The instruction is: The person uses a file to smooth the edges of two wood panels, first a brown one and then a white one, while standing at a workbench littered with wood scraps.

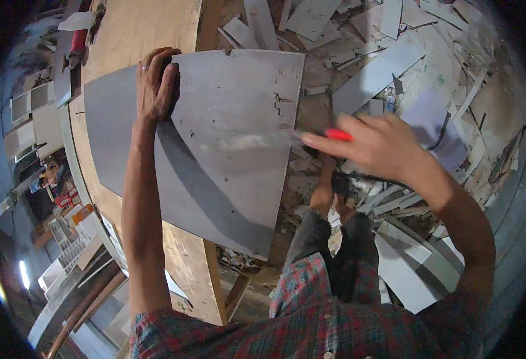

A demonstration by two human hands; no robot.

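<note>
A large flat grey board (239, 90) lies on the plywood-topped workbench (137, 30), its right end jutting past the bench over the floor. My left hand (157, 84), a ring on one finger, grips the board's far edge with fingers curled. A dark patch beneath its thumb may be shadow. Over the board's right edge, my right hand (382, 143) is closed round a red-handled tool (338, 134). The tool's long pale blade points left over the board, smeared by motion, so its exact kind is unclear. Small dark marks and holes dot the board.
Offcuts (376, 75) and broken panels cover the floor to the right and far side. A dark cable (373, 178) runs near my feet. Left of the bench are stacked panels (35, 102), a white rack (74, 248) and a red tool (78, 45).
</note>
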